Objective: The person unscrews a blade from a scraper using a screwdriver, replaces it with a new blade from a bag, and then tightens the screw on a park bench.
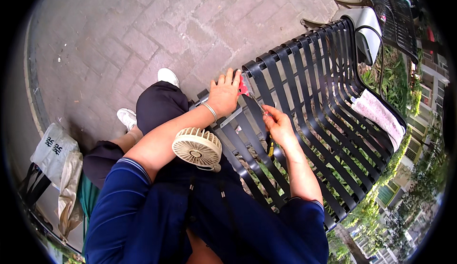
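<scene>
My left hand [224,95] reaches across to the bench's front edge, fingers stretched forward. Its thumb side presses a small red piece with a pale, clear-looking part [244,86] against the slats; its exact kind is unclear. Close by on the right, my right hand [280,127] is closed around a slim tool with a black and yellow handle [271,148]. The tool's thin metal end points toward the red piece, apart from it as far as I can tell. Both hands are over the black slatted metal bench [304,81].
A cream handheld fan [196,149] hangs at my chest. Farther along the bench are a grey-white bag [364,31] with a dark strap and a pale pink patterned cloth [380,114]. A grey-white bag [56,152] stands at left. Paving bricks [157,21] and plants surround the bench.
</scene>
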A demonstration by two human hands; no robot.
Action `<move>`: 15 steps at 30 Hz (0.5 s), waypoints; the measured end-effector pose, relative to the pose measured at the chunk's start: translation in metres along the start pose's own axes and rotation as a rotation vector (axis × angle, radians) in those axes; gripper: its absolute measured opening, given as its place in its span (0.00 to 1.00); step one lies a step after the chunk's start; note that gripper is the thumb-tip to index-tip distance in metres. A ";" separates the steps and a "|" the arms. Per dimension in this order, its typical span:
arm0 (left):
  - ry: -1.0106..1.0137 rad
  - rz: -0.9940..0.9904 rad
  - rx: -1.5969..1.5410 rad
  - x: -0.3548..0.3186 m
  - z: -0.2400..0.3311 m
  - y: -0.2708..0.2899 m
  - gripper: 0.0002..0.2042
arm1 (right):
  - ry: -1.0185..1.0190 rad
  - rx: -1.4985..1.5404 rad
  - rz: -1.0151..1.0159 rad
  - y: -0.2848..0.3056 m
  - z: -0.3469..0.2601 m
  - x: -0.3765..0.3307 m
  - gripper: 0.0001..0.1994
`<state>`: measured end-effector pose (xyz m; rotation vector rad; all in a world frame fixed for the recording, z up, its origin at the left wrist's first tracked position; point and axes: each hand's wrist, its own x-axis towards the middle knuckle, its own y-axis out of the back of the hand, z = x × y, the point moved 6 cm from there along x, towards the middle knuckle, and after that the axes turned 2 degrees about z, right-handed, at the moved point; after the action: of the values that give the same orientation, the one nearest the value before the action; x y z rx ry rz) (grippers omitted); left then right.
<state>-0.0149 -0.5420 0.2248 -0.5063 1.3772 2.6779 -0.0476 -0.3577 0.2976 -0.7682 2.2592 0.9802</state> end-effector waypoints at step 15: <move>0.023 -0.099 -0.094 0.012 -0.006 0.004 0.43 | -0.446 0.122 -0.243 0.012 -0.044 0.016 0.22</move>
<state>-0.0256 -0.5499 0.2212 -0.5993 1.2018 2.6743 -0.0787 -0.3894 0.3178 -0.6733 1.7770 0.7979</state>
